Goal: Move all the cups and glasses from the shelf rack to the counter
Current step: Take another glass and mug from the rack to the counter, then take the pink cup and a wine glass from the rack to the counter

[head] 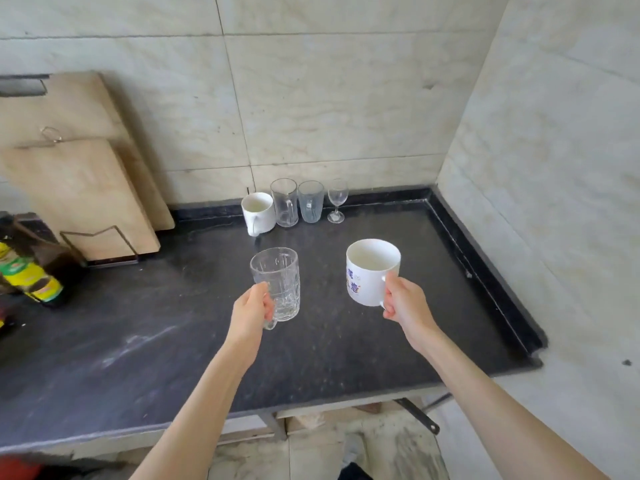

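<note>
l fingers [265,308] curled round the handle of the glass mug [277,282]; r fingers [391,306] curled thru the handle of the white mug [370,271]. left hand [251,310] & right hand [405,303] hold both upright, apparently above the dark counter [138,341], mid-way back. by the wall a white cup [258,211], 2 tumblers [284,201] & a wine glass [337,204] already stand in a row. best: carry both fwd, set bases flat in front of that row w/ a gap, release one at a time. rack not in view.

Dark counter [346,341] lies bare in front of a back-wall row: white mug [258,211], two tumblers, wine glass [337,204]. Left of the row, leaning cutting boards [79,188] and bottles [31,271] crowd the counter.
</note>
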